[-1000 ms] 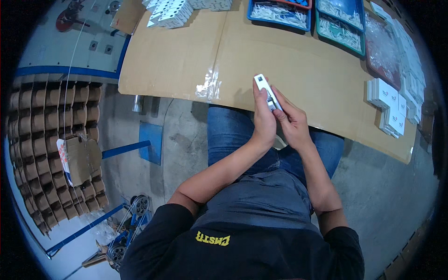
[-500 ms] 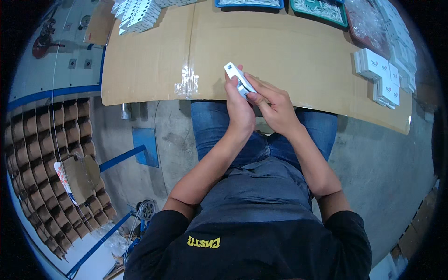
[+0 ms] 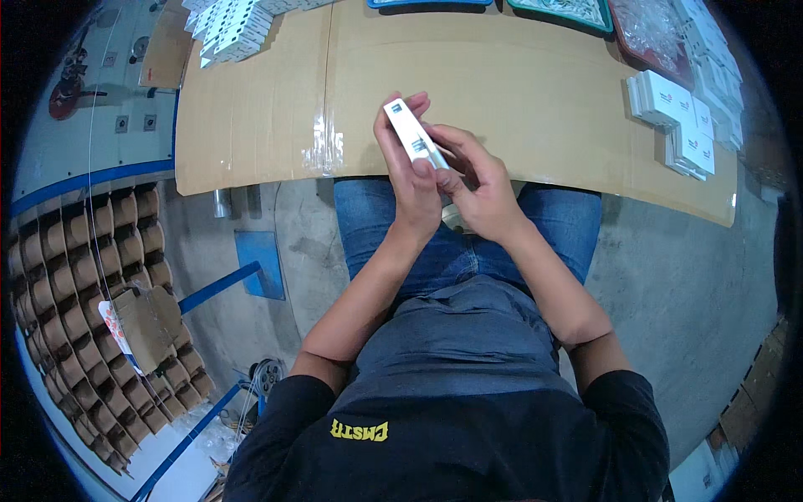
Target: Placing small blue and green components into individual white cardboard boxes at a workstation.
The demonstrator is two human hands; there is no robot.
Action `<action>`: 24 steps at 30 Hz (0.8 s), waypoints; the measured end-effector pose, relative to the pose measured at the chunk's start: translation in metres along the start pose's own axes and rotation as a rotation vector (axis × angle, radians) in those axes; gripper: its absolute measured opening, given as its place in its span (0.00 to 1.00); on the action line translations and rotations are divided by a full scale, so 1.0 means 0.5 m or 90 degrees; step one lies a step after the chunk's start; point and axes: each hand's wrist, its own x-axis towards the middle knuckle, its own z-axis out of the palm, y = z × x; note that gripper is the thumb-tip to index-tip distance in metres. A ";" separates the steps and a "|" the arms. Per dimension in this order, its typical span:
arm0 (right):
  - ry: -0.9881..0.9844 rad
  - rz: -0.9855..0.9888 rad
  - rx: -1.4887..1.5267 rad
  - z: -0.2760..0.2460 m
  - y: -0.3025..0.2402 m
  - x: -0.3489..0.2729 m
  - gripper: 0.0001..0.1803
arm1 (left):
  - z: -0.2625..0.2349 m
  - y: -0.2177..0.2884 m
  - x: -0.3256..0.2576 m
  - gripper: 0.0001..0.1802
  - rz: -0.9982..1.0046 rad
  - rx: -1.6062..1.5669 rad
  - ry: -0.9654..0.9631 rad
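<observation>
The left hand (image 3: 413,191) grips a slim white box (image 3: 405,127) along its sides, and the right hand (image 3: 492,194) pinches the box's near end between thumb and fingers. The box is held tilted above the near edge of a cardboard-covered table (image 3: 485,71), over whose tan surface a seam runs, with shiny clear tape (image 3: 328,151) at its near end. White boxes (image 3: 238,32) are stacked at the far left; along the far side sit a blue tray (image 3: 431,8), a green tray (image 3: 585,28) and, beside the latter, clear plastic bags (image 3: 648,29). More white boxes (image 3: 687,125) lie at the right. Beyond the table spreads a grey concrete floor (image 3: 686,268), with brown cardboard dividers (image 3: 79,247) and a blue metal bar (image 3: 219,288) to the left.
</observation>
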 end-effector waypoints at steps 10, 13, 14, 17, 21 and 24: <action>0.019 -0.135 -0.239 0.017 -0.007 -0.008 0.29 | 0.010 0.013 -0.003 0.57 0.006 -0.049 0.039; 0.008 -0.101 -0.212 0.022 -0.016 -0.014 0.29 | 0.014 0.026 -0.010 0.56 -0.005 -0.002 0.052; 0.007 -0.102 -0.212 0.026 -0.020 -0.016 0.29 | 0.011 0.023 -0.011 0.58 -0.003 0.001 0.057; 0.008 -0.065 -0.167 0.031 -0.030 -0.019 0.30 | 0.018 0.028 -0.017 0.58 0.004 -0.024 0.065; -0.006 -0.054 -0.177 0.025 -0.029 -0.015 0.31 | 0.009 0.032 -0.014 0.57 -0.003 0.031 0.058; -0.008 -0.081 -0.190 0.012 -0.019 -0.007 0.31 | 0.008 0.028 -0.007 0.56 -0.003 0.030 0.025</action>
